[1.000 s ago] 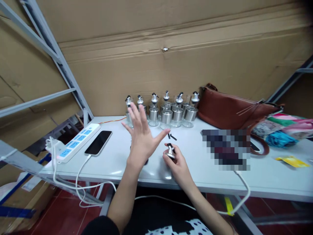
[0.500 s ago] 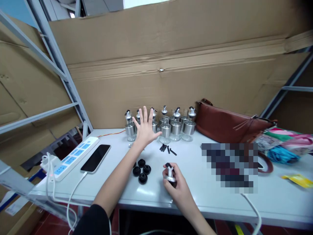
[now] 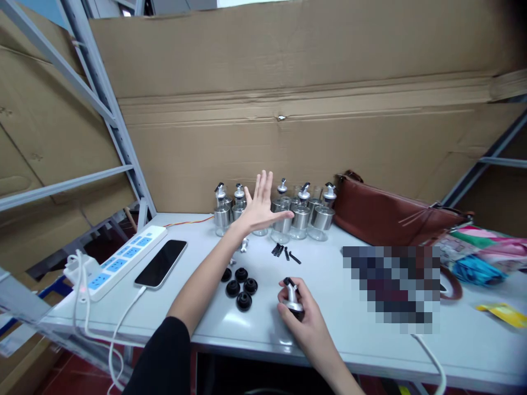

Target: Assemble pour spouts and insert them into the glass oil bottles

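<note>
My left hand (image 3: 260, 211) is stretched out with spread fingers in front of a row of glass bottles with metal sleeves (image 3: 301, 220); it holds nothing and hides some of them. My right hand (image 3: 307, 318), low over the table, is wrapped round a silver-and-black pour spout (image 3: 293, 300); its black tip points up. Similar spouts top several of the bottles. Between my forearms lie several round black stopper pieces (image 3: 244, 300). Farther back are small black strips (image 3: 287, 253) and small silver parts (image 3: 244, 245), partly behind my left arm.
At left, a power strip (image 3: 123, 258) with a white plug lies beside a phone (image 3: 161, 264) on a cable. A brown bag (image 3: 387, 211), a pixelated patch and a yellow packet (image 3: 503, 314) are at right. A cardboard wall (image 3: 288, 71) closes the back of the table (image 3: 337, 334).
My left hand has moved right along the bottles, its thumb now before a bottle neck. My right hand keeps the spout in nearly the same place. The view has shifted slightly.
</note>
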{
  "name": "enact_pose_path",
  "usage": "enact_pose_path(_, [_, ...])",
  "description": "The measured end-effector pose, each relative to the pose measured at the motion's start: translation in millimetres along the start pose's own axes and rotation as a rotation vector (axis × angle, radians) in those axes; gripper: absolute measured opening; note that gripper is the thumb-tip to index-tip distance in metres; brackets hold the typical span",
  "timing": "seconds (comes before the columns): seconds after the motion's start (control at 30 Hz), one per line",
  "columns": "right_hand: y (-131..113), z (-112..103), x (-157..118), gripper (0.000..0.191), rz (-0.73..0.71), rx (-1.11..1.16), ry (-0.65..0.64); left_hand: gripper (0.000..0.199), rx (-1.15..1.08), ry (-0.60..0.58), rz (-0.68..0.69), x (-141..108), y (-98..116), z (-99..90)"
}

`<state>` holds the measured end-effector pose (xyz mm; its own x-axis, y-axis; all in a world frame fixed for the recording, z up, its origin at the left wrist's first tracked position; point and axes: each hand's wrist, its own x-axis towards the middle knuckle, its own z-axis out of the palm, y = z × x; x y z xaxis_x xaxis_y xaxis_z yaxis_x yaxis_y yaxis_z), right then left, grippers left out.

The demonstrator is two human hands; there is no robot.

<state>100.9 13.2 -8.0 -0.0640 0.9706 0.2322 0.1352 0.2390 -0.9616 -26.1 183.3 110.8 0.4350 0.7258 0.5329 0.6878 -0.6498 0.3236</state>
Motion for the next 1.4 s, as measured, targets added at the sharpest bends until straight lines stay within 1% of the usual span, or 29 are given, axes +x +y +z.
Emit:
enact_pose_path(0.1, [-1.7,-0.1,-0.7,0.025,-0.001,-0.014,0.007,0.097,0.030,-0.005,-0.025,1.8,-6.7,5.5])
enact_pose_path(0.17, [-1.8,-1.0,-1.1,0.024,-0.010,-0.035,-0.015,0.091,0.062,0.006,-0.022,1.6,-8.1,6.9])
enact_pose_path(0.23, [-1.7,-2.1,-1.6,0.024,-0.017,-0.054,-0.041,0.098,0.112,0.039,-0.024,1.1,-8.7,7.7])
enact_pose_path(0.3, [-2.5,-2.5,-2.2,0.025,-0.011,-0.063,-0.045,0.114,0.172,0.069,-0.003,0.6,-10.4,9.3])
enact_pose_path(0.37, [-4.6,-1.9,-2.7,0.025,0.002,-0.063,-0.028,0.127,0.213,0.074,0.038,0.1,-14.3,12.3])
enact_pose_path(0.4, [-5.9,-1.3,-2.8,0.026,0.008,-0.061,-0.020,0.129,0.223,0.068,0.055,-0.2,-17.1,14.2])
enact_pose_path(0.53, [-9.3,0.8,-2.8,0.026,0.012,-0.042,-0.014,0.131,0.266,0.044,0.047,-2.6,-28.8,20.8])
enact_pose_path(0.67, [-8.7,0.3,-3.2,0.026,0.002,-0.025,-0.005,0.127,0.327,0.018,0.033,-4.3,-34.0,21.0])
enact_pose_path(0.77, [-8.4,-0.5,-3.6,0.026,-0.006,-0.018,0.002,0.120,0.378,0.020,0.011,-4.3,-34.5,18.2])
enact_pose_path(0.9, [-8.9,0.1,-3.9,0.026,-0.006,-0.020,-0.013,0.119,0.451,0.046,-0.069,-4.4,-35.9,15.6])
enact_pose_path(1.0, [-9.0,0.5,-3.8,0.026,-0.002,-0.015,-0.012,0.117,0.459,0.050,-0.091,-4.0,-36.3,12.7])
enact_pose_path(1.07, [-9.1,0.2,-3.5,0.026,-0.004,-0.016,-0.011,0.115,0.453,0.066,-0.092,-2.9,-35.9,8.3])
enact_pose_path(1.23, [-11.1,0.8,-3.5,0.023,-0.023,-0.034,-0.028,0.114,0.445,0.168,-0.125,-0.7,-39.4,-11.0])
enact_pose_path(1.3, [-13.4,1.3,-4.3,0.020,-0.053,-0.107,-0.018,0.112,0.437,0.197,-0.150,-1.5,-42.9,-18.4])
enact_pose_path(1.33, [-15.2,1.0,-4.7,0.018,-0.092,-0.181,-0.017,0.109,0.433,0.206,-0.168,-2.3,-44.4,-21.4])
enact_pose_path(1.4, [-21.3,-1.9,-4.7,0.017,-0.229,-0.403,-0.031,0.101,0.433,0.212,-0.212,-3.7,-45.4,-25.9])
